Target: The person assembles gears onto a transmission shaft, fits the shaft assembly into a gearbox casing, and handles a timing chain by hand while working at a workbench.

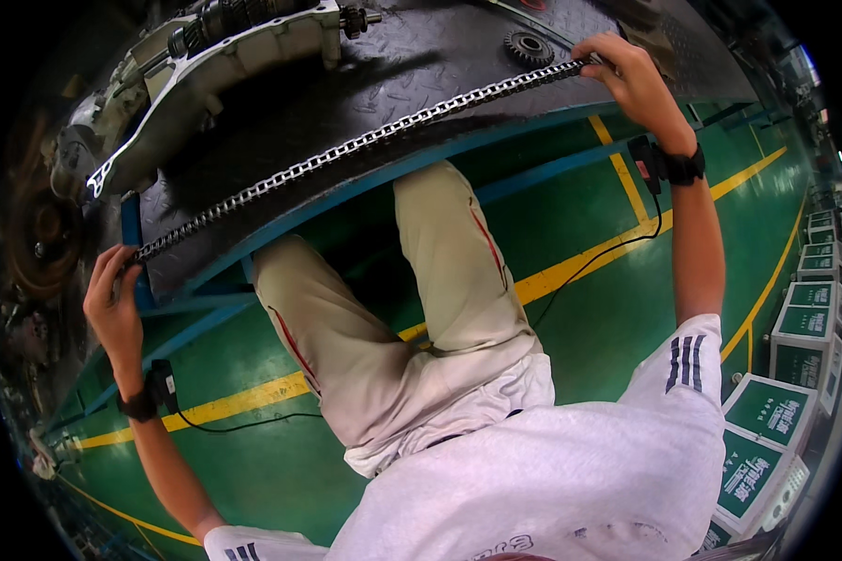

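Note:
A metal roller chain stretches nearly straight between my two hands, rising from lower left to upper right along the workbench's front edge. The fingers of my left hand pinch its left end beside the bench's left corner. At the other end, my right hand grips the chain between thumb and fingers. Close to that right end, a small dark gear lies on the bench. Behind the chain's left half sits an opened metal gearbox housing with gears and shafts inside.
The dark, patterned bench top has a blue front edge. A cable runs from the black band on each wrist. On the right, several green and white boxes line the green floor, which has yellow lines.

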{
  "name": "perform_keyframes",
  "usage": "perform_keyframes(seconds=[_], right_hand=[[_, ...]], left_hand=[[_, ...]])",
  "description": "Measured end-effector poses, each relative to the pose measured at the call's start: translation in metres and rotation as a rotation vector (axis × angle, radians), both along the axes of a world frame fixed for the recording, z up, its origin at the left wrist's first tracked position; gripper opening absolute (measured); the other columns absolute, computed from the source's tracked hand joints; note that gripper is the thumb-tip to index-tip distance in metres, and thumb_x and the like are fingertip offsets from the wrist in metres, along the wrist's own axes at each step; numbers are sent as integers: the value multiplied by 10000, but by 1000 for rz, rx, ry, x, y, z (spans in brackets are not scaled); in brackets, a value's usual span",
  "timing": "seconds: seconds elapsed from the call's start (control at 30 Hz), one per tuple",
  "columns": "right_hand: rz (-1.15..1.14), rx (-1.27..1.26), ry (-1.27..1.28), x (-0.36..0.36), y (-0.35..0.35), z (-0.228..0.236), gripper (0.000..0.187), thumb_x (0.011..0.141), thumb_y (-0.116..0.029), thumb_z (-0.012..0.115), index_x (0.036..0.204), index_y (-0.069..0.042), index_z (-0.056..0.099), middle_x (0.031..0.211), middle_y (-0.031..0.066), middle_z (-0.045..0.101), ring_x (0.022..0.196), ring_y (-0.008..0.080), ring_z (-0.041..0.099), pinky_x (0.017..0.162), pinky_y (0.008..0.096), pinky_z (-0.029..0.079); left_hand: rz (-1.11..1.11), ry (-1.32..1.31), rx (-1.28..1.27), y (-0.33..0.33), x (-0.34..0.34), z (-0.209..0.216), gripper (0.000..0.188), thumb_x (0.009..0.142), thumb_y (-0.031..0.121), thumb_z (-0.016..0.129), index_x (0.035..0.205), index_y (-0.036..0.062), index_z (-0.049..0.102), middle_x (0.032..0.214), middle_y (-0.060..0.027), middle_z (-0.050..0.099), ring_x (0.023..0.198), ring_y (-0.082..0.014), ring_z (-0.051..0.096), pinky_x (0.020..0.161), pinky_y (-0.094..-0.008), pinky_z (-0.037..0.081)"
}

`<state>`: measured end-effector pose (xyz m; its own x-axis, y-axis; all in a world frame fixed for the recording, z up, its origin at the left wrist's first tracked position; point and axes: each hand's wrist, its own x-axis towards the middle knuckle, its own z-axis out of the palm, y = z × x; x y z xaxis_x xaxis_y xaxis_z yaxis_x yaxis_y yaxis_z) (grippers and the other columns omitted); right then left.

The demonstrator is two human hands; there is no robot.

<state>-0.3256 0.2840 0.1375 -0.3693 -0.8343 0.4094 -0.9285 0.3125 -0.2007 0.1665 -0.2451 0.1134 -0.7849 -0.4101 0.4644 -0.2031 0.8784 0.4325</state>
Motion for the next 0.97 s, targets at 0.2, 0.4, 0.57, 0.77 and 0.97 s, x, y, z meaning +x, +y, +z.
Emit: perform_keyframes(seconds=[0.2,0.4,0.57,0.77,0.97], right_hand=[[2,-12,-1,-10,26,-23,224,902,-16,748,1123,-33,718,1010,152,733,999,378,696,899,447,549],[-67,72,-157,0,-15,-24,207,889,-119,799,1085,-90,741,1061,113,727,1091,366,672,942,458,547],[-80,60,-113,-9,8,-33,188,889,-174,813,1051,-97,758,1026,79,734,1063,326,676,932,449,537],[-43,40,-61,-3,-2,-32,220,878,-184,813,1064,-96,738,1058,83,711,1097,325,655,956,456,530],[-35,15,-184,-20,-30,-60,226,868,4,784,1076,-71,733,1090,152,739,1095,320,718,983,459,574]], left_hand=[[-33,-13,125,-19,-26,-14,212,953,-59,709,1164,-79,719,1168,-131,738,1123,-205,686,1024,-303,497],[-424,153,250,-62,-6,-62,170,965,29,686,1109,-43,740,1046,-138,742,1007,-246,674,941,-373,518],[-929,316,55,-39,-45,-31,166,984,77,679,1089,-20,763,956,-131,744,909,-240,673,864,-387,542],[-679,140,65,-62,-20,-38,158,966,69,702,1103,7,752,1025,-129,732,971,-248,674,958,-389,538],[-101,-207,427,-59,7,-22,264,929,34,718,1184,4,657,1123,-64,628,1112,-162,581,1012,-310,452]])
